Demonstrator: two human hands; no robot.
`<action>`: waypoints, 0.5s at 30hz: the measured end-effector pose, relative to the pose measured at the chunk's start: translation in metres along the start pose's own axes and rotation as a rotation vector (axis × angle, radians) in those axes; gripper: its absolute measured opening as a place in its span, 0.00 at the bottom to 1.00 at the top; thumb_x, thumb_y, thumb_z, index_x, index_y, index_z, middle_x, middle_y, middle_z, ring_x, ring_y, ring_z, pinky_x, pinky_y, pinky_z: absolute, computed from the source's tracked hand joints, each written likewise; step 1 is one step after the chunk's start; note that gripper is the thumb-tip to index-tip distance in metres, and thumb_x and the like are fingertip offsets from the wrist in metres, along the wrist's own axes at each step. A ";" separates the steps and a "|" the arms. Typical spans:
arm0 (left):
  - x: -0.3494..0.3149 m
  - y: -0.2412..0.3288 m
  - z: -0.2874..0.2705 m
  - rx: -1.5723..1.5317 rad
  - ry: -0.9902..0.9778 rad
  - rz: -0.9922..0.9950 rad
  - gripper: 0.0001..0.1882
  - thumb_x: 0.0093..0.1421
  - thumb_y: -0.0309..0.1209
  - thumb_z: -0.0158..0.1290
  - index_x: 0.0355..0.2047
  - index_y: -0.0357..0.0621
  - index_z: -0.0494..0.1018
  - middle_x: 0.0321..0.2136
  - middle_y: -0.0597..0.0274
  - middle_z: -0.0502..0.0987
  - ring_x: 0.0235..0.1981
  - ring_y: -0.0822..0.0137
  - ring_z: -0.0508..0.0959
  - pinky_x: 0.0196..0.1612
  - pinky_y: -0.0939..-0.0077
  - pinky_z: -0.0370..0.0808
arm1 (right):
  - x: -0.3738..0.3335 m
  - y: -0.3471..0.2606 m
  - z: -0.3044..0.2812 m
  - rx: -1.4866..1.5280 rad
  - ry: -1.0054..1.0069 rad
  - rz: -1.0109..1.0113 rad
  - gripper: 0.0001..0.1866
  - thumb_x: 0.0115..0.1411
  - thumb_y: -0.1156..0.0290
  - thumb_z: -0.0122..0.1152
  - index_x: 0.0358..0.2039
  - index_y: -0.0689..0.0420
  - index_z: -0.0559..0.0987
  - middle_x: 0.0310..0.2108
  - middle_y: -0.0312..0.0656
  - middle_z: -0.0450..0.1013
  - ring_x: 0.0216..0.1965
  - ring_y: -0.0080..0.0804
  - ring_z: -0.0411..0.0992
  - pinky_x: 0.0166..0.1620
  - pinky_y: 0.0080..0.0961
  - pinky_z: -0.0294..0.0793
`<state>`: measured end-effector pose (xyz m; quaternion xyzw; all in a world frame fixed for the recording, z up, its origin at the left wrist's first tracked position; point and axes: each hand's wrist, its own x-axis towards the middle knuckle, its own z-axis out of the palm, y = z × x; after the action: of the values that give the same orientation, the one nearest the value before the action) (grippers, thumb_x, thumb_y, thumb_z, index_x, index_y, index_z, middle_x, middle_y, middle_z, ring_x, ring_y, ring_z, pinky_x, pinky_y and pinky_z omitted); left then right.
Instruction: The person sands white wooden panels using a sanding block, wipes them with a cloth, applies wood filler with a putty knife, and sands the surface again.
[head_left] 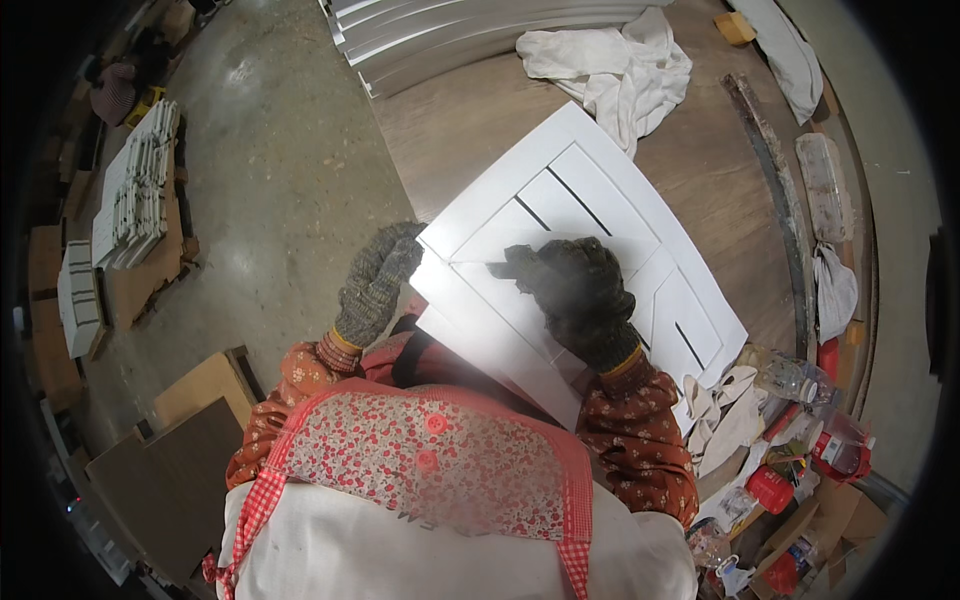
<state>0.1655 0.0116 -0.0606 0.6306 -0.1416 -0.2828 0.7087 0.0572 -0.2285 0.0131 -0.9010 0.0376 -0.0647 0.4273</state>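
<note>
A white panel (622, 208) with grooved rectangular outlines and several narrow dark slots lies tilted across the brown tabletop, its near corner over my lap. In a grey knitted glove, my left hand (378, 285) grips the panel's left corner with curled fingers. My right hand (585, 300), in a darker glove, is closed above the middle of the panel. From its fingers a small dark flat piece (505, 265) sticks out toward the left, close to the panel's face; its exact kind cannot be made out. Other white panel edges show under the near side.
White panels (430, 35) are stacked at the far edge beside a crumpled white cloth (615, 70). Bottles (785, 378), rags and a red container (770, 488) crowd the right. More white panels (140, 190) sit on the left, and brown boards (165, 490) stand at lower left.
</note>
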 end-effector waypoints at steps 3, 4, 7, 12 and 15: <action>0.000 -0.001 0.000 -0.014 0.000 0.007 0.17 0.68 0.30 0.48 0.54 0.37 0.69 0.46 0.64 0.74 0.46 0.74 0.73 0.53 0.77 0.70 | 0.000 0.000 -0.002 -0.067 0.006 -0.102 0.14 0.65 0.63 0.50 0.29 0.55 0.81 0.20 0.40 0.74 0.23 0.35 0.73 0.30 0.33 0.70; 0.000 0.000 0.000 0.006 0.002 0.013 0.17 0.68 0.30 0.48 0.54 0.37 0.69 0.46 0.64 0.74 0.46 0.74 0.73 0.53 0.77 0.70 | 0.000 -0.001 -0.003 -0.094 0.011 -0.142 0.13 0.64 0.64 0.50 0.30 0.55 0.81 0.21 0.40 0.74 0.24 0.35 0.73 0.30 0.33 0.70; -0.001 0.003 0.002 -0.004 -0.002 0.014 0.17 0.68 0.30 0.48 0.54 0.37 0.69 0.46 0.64 0.74 0.46 0.74 0.72 0.53 0.77 0.70 | -0.004 0.007 0.001 -0.317 0.111 -0.314 0.10 0.62 0.66 0.51 0.33 0.53 0.81 0.22 0.39 0.74 0.24 0.35 0.72 0.29 0.32 0.70; 0.000 0.001 0.002 0.005 -0.007 0.015 0.17 0.68 0.30 0.48 0.54 0.37 0.69 0.45 0.64 0.74 0.45 0.74 0.72 0.52 0.78 0.70 | -0.004 0.002 -0.005 -0.171 0.011 -0.194 0.10 0.62 0.66 0.51 0.32 0.52 0.80 0.22 0.39 0.74 0.25 0.34 0.73 0.31 0.31 0.71; 0.000 0.000 0.001 0.008 0.002 0.000 0.17 0.68 0.30 0.48 0.54 0.37 0.69 0.45 0.64 0.74 0.45 0.75 0.72 0.52 0.78 0.70 | -0.002 -0.001 -0.001 -0.087 -0.014 -0.080 0.10 0.62 0.66 0.51 0.30 0.52 0.80 0.23 0.39 0.74 0.26 0.34 0.73 0.32 0.32 0.72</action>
<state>0.1647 0.0106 -0.0600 0.6338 -0.1422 -0.2817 0.7062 0.0549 -0.2285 0.0146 -0.9200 0.0016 -0.0739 0.3849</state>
